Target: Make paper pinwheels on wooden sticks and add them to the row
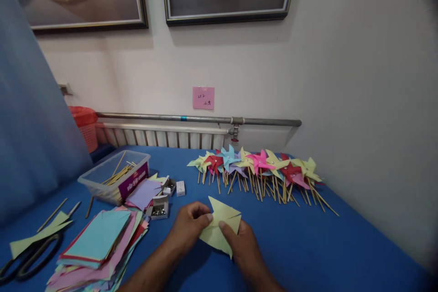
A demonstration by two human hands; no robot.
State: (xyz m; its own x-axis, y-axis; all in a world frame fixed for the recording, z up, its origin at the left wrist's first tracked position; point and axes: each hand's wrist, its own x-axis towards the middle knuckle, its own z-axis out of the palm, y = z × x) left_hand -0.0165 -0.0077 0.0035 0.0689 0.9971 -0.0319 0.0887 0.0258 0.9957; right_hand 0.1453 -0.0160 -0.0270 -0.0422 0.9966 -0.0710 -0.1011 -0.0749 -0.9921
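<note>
Black-handled metal scissors [24, 264]: are lying at nine o'clock from the pale yellow slit paper sheet [222, 213], partly under a pale yellow cut paper piece [34, 238].
Thick pile of blue, red and pink paper [97, 235]: is spreading closer in, between eight and nine o'clock.
Clear plastic tub with a purple label [128, 186]: is standing towards ten o'clock, thin wooden sticks leaning inside.
Small open white cardboard box [160, 200]: is sitting nearer, also towards ten, shiny metal bits showing; another open one is resting just behind it.
Bare left hand [190, 226]: is pinching the sheet's left edge, thumb against curled fingers.
Pale yellow slit paper sheet: is being held between both hands, at the centre of my clock, over the blue table cover [308, 246].
Bare right hand [241, 242]: is gripping the sheet's right side, thumb pressing its face, fingers going behind.
Row of multicoloured paper pinwheels on wooden sticks [262, 161]: is lying between one and two o'clock, nearer the wall.
</note>
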